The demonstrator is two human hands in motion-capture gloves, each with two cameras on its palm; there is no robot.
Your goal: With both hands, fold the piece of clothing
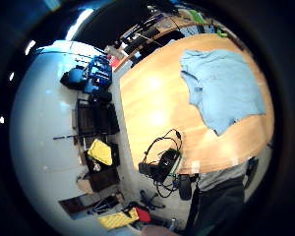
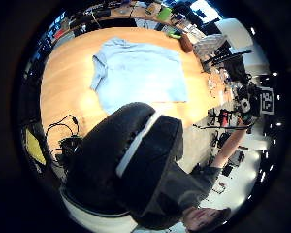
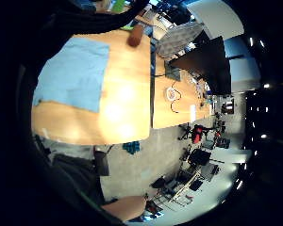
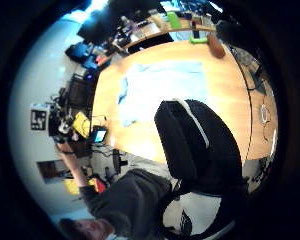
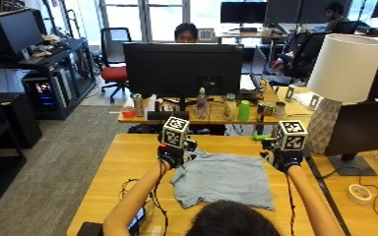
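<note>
A light blue garment [image 5: 223, 179] lies spread fairly flat on the wooden table [image 5: 130, 162], its left edge bunched. It shows whole and at a distance in the palm views [image 1: 221, 91] [image 2: 140, 75] [image 3: 73, 73] [image 4: 165, 87]. My left hand [image 5: 174, 155] is raised over the garment's far left corner. My right hand [image 5: 286, 158] is raised just past its far right corner. Neither hand holds or touches anything, and no finger shows in any palm view. My head [image 2: 136, 165] blocks part of both thumb side views.
A brown object [image 3: 135, 35] and a green one [image 5: 261, 137] lie near the table's far right edge. Cables and a small device [image 1: 162, 157] sit at the front left. A lamp [image 5: 339, 83] stands on the table to the right, a large monitor [image 5: 182, 69] behind.
</note>
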